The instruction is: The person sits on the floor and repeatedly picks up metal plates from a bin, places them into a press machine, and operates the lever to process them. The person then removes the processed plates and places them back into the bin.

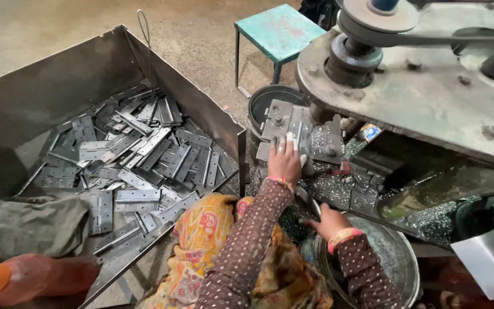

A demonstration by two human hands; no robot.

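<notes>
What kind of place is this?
Likely a small metal workshop: a belt-driven machine, a bin heaped with hinges, and metal shavings around the left hand.

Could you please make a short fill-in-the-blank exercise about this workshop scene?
1. The big metal bin holds many flat metal ____.
2. The left hand rests on a metal piece under the ____.
3. The small stool has a ____ seat.

Missing words: hinges; machine; green
</notes>
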